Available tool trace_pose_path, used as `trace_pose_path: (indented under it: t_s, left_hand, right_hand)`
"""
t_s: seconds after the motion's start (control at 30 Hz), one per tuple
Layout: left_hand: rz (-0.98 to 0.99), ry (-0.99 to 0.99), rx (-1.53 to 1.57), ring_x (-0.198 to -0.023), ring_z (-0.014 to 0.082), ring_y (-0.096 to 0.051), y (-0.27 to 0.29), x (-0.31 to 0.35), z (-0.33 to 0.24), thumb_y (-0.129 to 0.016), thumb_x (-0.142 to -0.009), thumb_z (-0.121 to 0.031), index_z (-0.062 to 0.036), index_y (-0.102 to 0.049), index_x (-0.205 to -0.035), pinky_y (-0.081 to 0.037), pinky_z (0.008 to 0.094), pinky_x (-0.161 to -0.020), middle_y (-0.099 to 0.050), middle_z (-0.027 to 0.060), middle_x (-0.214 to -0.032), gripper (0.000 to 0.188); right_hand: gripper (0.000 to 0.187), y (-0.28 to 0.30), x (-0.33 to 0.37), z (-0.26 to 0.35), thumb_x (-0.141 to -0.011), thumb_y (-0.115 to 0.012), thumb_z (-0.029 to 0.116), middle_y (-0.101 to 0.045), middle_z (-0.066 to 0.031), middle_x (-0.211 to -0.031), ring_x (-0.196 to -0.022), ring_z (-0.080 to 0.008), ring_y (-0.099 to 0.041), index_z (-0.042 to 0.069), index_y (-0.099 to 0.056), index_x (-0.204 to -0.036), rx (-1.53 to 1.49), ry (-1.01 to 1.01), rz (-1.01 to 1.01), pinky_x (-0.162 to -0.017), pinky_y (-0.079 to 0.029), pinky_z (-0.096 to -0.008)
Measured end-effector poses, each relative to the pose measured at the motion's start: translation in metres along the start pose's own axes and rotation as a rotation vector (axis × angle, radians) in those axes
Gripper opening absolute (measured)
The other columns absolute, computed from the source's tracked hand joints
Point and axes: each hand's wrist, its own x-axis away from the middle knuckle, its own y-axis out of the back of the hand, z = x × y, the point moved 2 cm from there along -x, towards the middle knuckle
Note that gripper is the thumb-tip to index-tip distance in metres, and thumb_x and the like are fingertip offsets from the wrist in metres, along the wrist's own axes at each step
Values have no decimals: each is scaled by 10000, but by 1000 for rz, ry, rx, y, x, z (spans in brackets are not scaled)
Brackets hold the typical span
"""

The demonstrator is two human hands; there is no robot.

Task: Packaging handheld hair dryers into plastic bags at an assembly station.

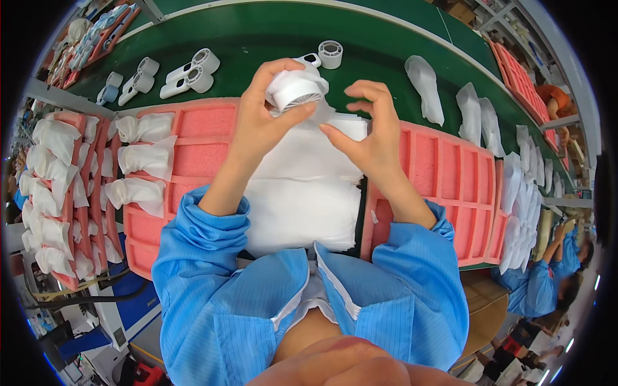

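Observation:
My left hand [254, 125] is raised over the middle of the bench, its fingers and thumb curled round the round grilled head of a white handheld fan [297, 89]. Thin translucent white wrapping lies about this fan; how far it covers the handle I cannot tell. Just to the right, my right hand [374, 138] hangs with fingers bent and apart, holding nothing. Beneath both hands lies a pile of flat white bags [302, 212]. Beyond them another white fan [330, 55] rests on the green bench top [270, 48].
Pink foam trays [444, 186] with compartments flank the bag pile; wrapped fans [145, 159] lie in the left one. Stacked filled trays [55, 193] stand far left. Unwrapped fans [193, 74] lie at the back left, bagged ones [423, 90] at the right. Co-workers [537, 283] sit far right.

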Motion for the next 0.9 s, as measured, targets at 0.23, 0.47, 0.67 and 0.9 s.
trace_pose_path:
  t_s: [0.23,0.47,0.67,0.9]
  left_hand:
    - [106,-26,300,-1194,226,-484,2,2,-19,-797,-703,-102,-74,-568,-1161,-397,350,-974,-491,116,-1288,513]
    - [-152,-329,-360,-1176,211,-468,-16,18,-21,-781,-746,-113,-73,-651,-1008,-372,322,-933,-487,91,-1292,295]
    - [-191,-449,-537,-1105,178,-508,-9,16,-23,-753,-793,-119,-61,-676,-944,-397,287,-877,-521,75,-1236,179]
    - [-285,-4,-235,-856,186,-582,21,-7,28,-775,-781,-199,-79,-685,-895,-449,284,-729,-595,74,-1021,188]
  right_hand:
    - [450,-13,9,-35,-726,-768,125,-599,-186,-950,-880,-342,-630,-15,-528,-1080,-128,-197,342,-723,-517,-379]
    - [345,-12,8,-27,-763,-715,140,-631,-223,-917,-841,-399,-638,-25,-542,-1011,351,-224,208,-698,-508,-403]
    - [298,-9,9,-29,-801,-687,172,-649,-221,-908,-829,-397,-642,-33,-554,-971,104,-345,144,-697,-508,-401]
    - [316,19,8,-64,-817,-713,168,-662,-176,-930,-757,-257,-649,-28,-609,-1043,-199,-633,570,-685,-494,-330]
